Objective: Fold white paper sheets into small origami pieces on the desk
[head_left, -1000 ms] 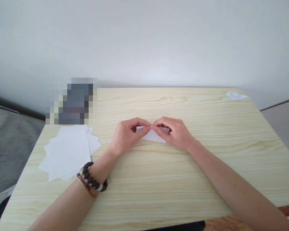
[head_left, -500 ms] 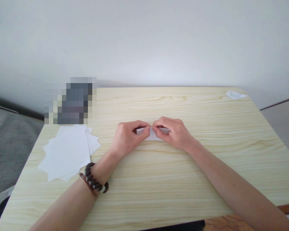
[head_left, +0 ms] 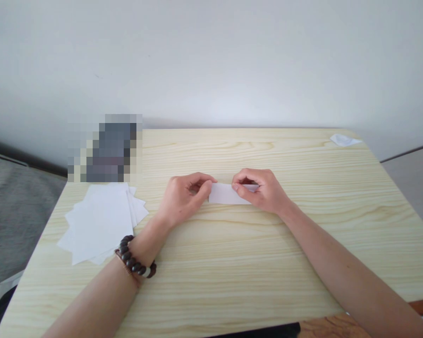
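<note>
A narrow white strip of folded paper (head_left: 221, 193) stands out against the pale table in front of me. My right hand (head_left: 259, 188) pinches its top edge between thumb and fingers, covering part of the right end. At the upper left corner, the thumb and index finger of my left hand (head_left: 188, 195) close on the paper's edge. The remaining left fingers curl behind, partly hidden. Dark beads and a thin copper-coloured bangle circle my left wrist.
Several loose white paper sheets (head_left: 102, 220) lie fanned in a pile to the left. Behind them is a blurred dark object (head_left: 109, 152). A small folded white paper piece (head_left: 344, 140) rests at the far right corner. A wall borders the table's (head_left: 232, 263) back.
My hands have moved apart along the paper's top edge, the right one rightward and the left one leftward. More of the strip's left part now shows between them.
</note>
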Tool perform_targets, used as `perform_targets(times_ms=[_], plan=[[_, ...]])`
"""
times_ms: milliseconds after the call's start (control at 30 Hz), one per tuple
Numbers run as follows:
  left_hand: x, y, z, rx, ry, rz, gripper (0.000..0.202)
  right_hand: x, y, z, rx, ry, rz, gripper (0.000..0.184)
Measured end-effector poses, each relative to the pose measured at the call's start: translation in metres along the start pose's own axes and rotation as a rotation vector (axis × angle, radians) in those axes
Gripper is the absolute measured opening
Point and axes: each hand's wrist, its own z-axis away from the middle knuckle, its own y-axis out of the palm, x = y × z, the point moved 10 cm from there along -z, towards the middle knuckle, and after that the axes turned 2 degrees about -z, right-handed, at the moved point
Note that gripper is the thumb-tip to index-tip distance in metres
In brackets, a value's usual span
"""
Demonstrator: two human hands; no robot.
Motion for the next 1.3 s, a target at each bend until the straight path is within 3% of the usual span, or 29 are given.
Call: perform_targets(times_ms=[200, 400, 667, 900, 1133, 1300], plan=[[-0.011, 0.009, 0.002, 0.078, 0.078, -0.097, 0.027, 0.003, 0.004, 0.000, 0.035, -0.017, -0.020, 0.011], [-0.004, -0.006, 0.002, -0.046, 0.032, -0.064, 0.031, -0.006, 0.001, 0.000, 0.026, 0.034, 0.003, 0.013], [0.004, -0.007, 0.001, -0.045, -0.007, 0.011, 0.033, -0.016, -0.014, -0.001, 0.007, 0.066, 0.010, 0.014], [0.005, -0.019, 0.002, -0.115, -0.033, 0.012, 0.030, -0.031, -0.031, 0.001, -0.113, 0.137, -0.105, 0.021], [0.000, -0.012, 0.001, -0.084, 0.017, -0.079, 0.030, -0.010, -0.002, 0.002, 0.068, 0.050, 0.015, 0.023], [-0.010, 0.002, 0.002, 0.039, 0.097, -0.115, 0.024, 0.001, 0.010, 0.004, 0.063, -0.049, 0.150, 0.017]])
